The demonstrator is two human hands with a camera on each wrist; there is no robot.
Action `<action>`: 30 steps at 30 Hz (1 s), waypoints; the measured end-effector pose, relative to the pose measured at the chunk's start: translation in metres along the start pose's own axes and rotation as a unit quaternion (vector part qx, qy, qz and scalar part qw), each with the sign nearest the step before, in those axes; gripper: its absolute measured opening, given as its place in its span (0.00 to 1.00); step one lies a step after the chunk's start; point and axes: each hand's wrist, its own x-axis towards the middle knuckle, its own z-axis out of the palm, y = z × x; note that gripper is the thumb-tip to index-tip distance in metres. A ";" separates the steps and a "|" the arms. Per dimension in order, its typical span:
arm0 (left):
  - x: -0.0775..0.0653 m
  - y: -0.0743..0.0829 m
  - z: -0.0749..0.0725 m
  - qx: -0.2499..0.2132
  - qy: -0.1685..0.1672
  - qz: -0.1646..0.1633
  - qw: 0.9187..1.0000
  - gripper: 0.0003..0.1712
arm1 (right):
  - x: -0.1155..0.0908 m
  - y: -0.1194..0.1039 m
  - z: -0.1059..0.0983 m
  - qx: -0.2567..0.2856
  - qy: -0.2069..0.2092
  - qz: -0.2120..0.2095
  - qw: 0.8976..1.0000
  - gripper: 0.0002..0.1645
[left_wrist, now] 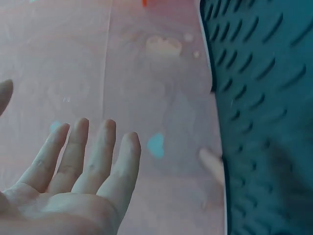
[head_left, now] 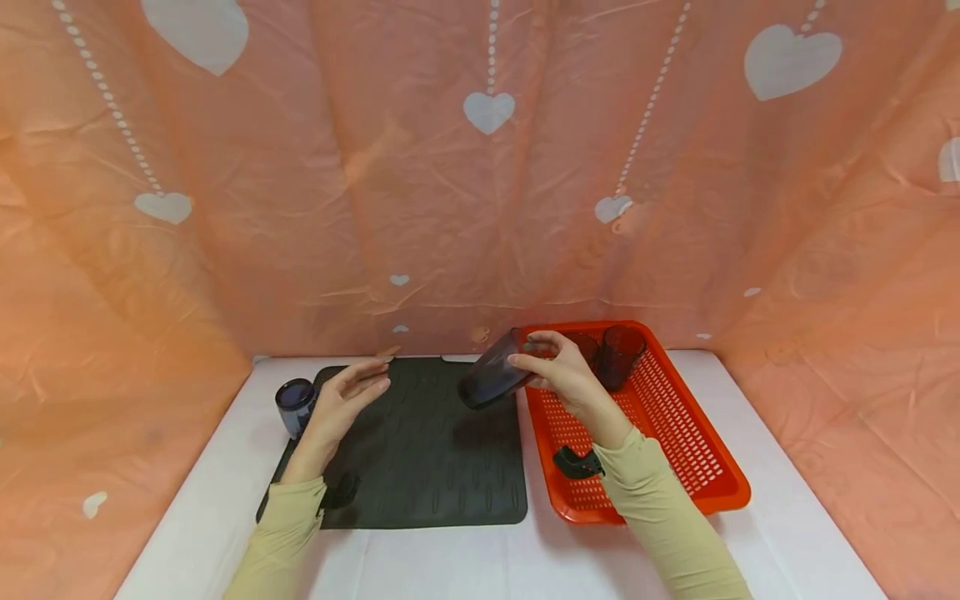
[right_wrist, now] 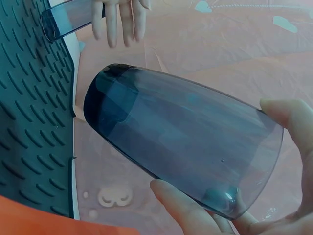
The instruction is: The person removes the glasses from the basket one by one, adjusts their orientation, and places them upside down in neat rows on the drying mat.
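My right hand point(head_left: 562, 367) grips a dark tinted drinking glass point(head_left: 491, 375) near its rim, thumb on one side and fingers on the other. The glass is tilted in the air above the right part of a black ridged mat point(head_left: 420, 467), its thick base pointing left and down. The right wrist view shows the held glass point(right_wrist: 181, 142) close up, with nothing visible inside. Over the mat's left side, my left hand point(head_left: 348, 400) hovers with fingers extended and holds nothing; its palm point(left_wrist: 73, 210) shows in the left wrist view. Beside it, a second tinted glass point(head_left: 295, 404) stands at the mat's left edge.
A red perforated plastic basket point(head_left: 723, 483) sits right of the mat, with more tinted glasses point(head_left: 621, 354) at its far end. Both rest on a white-covered table point(head_left: 420, 567). An orange curtain with hearts point(head_left: 420, 192) hangs behind and along the sides.
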 end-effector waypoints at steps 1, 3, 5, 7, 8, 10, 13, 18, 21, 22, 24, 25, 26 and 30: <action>0.001 -0.002 0.004 -0.005 -0.006 -0.003 1.000 0.29 | 0.000 0.000 0.001 -0.001 0.001 0.000 1.000 0.36; 0.003 -0.005 0.012 -0.012 -0.017 -0.006 1.000 0.29 | 0.000 0.001 0.002 -0.002 0.003 0.001 1.000 0.36; 0.004 -0.008 0.021 -0.020 -0.026 -0.009 0.999 0.29 | 0.000 0.001 0.004 0.001 0.006 0.002 1.000 0.36; 0.005 -0.011 0.029 -0.028 -0.033 -0.013 0.999 0.29 | -0.001 0.002 0.006 0.004 0.008 0.002 1.000 0.37; 0.006 -0.013 0.033 -0.034 -0.037 -0.014 0.999 0.29 | -0.001 0.002 0.006 0.006 0.009 0.001 1.000 0.37; 0.007 -0.015 0.041 -0.051 -0.042 -0.019 0.998 0.29 | -0.001 0.002 0.008 0.008 0.008 0.000 1.000 0.36; 0.009 -0.017 0.053 -0.075 -0.051 -0.025 0.996 0.30 | -0.002 0.002 0.010 0.007 0.009 0.000 1.000 0.35; 0.012 -0.020 0.070 -0.113 -0.066 -0.038 0.991 0.29 | -0.001 0.003 0.012 0.011 0.013 0.000 1.000 0.35; 0.014 -0.020 0.079 -0.139 -0.071 -0.049 0.987 0.29 | 0.001 0.004 0.013 0.021 0.013 0.003 1.000 0.36; 0.014 -0.020 0.081 -0.147 -0.072 -0.052 0.985 0.28 | 0.001 0.005 0.013 0.024 0.014 0.004 1.000 0.37; 0.016 -0.020 0.086 -0.160 -0.072 -0.056 0.983 0.28 | 0.002 0.006 0.013 0.026 0.015 0.005 1.000 0.37; 0.017 -0.020 0.088 -0.164 -0.073 -0.057 0.982 0.28 | 0.002 0.006 0.013 0.025 0.016 0.006 1.000 0.38; 0.018 -0.020 0.090 -0.167 -0.074 -0.057 0.982 0.28 | 0.003 0.006 0.013 0.024 0.017 0.006 1.000 0.38; 0.022 -0.019 0.096 -0.165 -0.074 -0.057 0.982 0.30 | 0.005 0.005 0.013 0.024 0.024 0.012 0.999 0.36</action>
